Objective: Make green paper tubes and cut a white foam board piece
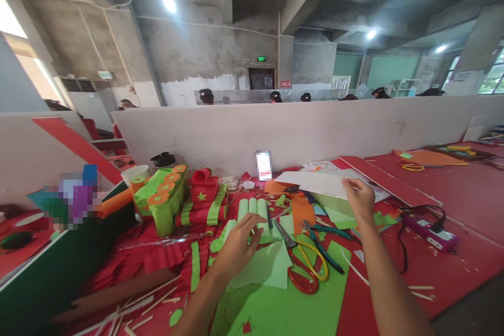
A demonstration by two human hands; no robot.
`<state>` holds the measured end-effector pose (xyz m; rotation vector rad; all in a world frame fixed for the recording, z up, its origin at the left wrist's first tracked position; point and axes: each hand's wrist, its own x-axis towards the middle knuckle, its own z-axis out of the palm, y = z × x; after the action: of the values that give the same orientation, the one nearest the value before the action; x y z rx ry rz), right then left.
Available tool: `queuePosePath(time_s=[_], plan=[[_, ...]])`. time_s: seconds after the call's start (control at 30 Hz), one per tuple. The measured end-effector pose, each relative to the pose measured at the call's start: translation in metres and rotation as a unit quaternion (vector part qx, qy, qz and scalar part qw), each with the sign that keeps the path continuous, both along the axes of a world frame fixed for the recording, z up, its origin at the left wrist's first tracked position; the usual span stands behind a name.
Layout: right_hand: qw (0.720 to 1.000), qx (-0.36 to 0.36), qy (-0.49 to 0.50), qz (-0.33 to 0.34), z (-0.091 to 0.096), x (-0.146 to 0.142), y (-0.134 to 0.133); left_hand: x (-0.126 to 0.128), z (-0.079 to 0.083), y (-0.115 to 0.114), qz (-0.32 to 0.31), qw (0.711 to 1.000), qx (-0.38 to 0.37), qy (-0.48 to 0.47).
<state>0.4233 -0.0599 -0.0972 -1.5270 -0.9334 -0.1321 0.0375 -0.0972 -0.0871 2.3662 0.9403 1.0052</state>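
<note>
My right hand point(359, 198) is closed on the edge of a white sheet of card point(315, 181), which it holds raised at a slant. My left hand point(243, 239) has its fingers loosely curved and apart, over light green paper rolls point(253, 205); whether it touches them I cannot tell. Below it lies a pale green paper sheet point(271, 268) on a larger bright green sheet point(299, 310). Scissors with one red and one yellow handle point(309, 268) rest to its right, beside pliers with teal handles point(328, 252).
Red and green paper shapes with stars point(202, 194) and green rolls with orange tops point(163, 205) stand at the left. Thin wooden sticks point(149, 299) lie in front. A purple power strip point(431, 233) with a black cable is at right. A phone point(263, 164) leans on the white partition point(315, 128).
</note>
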Motion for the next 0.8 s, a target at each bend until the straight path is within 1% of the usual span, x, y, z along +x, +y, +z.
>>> queuePosePath(time_s=[0.1, 0.2, 0.3, 0.4, 0.5, 0.53, 0.6, 0.63, 0.7, 0.73, 0.8], plan=[[0.996, 0.083, 0.033, -0.026, 0.01, -0.004, -0.005, 0.002, -0.001, 0.0, -0.01, 1.0, -0.023, -0.014], [0.986, 0.157, 0.056, -0.024, 0.019, -0.02, -0.008, 0.004, 0.001, -0.002, -0.016, 0.997, -0.073, -0.032], [0.976, 0.209, 0.054, 0.018, 0.025, -0.056, -0.009, 0.006, 0.004, -0.006, -0.032, 0.985, -0.153, -0.072], [0.966, 0.241, 0.025, 0.092, 0.025, -0.109, -0.014, 0.007, 0.006, -0.01, -0.063, 0.956, -0.243, -0.149], [0.948, 0.256, -0.029, 0.186, 0.023, -0.162, -0.027, 0.009, 0.004, -0.011, -0.069, 0.915, -0.317, -0.241], [0.929, 0.266, -0.081, 0.243, 0.022, -0.176, -0.032, 0.01, 0.004, -0.011, -0.066, 0.901, -0.329, -0.275], [0.893, 0.268, -0.174, 0.317, 0.02, -0.196, -0.042, 0.011, 0.002, -0.008, -0.066, 0.874, -0.336, -0.346], [0.878, 0.264, -0.205, 0.343, 0.019, -0.202, -0.046, 0.011, 0.002, -0.006, -0.068, 0.861, -0.334, -0.378], [0.861, 0.242, -0.24, 0.377, 0.018, -0.209, -0.05, 0.01, 0.002, -0.001, -0.072, 0.84, -0.329, -0.425], [0.856, 0.225, -0.249, 0.393, 0.017, -0.21, -0.049, 0.009, 0.002, 0.001, -0.068, 0.835, -0.329, -0.436], [0.848, 0.174, -0.263, 0.427, 0.016, -0.21, -0.047, 0.006, 0.001, 0.006, -0.041, 0.836, -0.325, -0.44]])
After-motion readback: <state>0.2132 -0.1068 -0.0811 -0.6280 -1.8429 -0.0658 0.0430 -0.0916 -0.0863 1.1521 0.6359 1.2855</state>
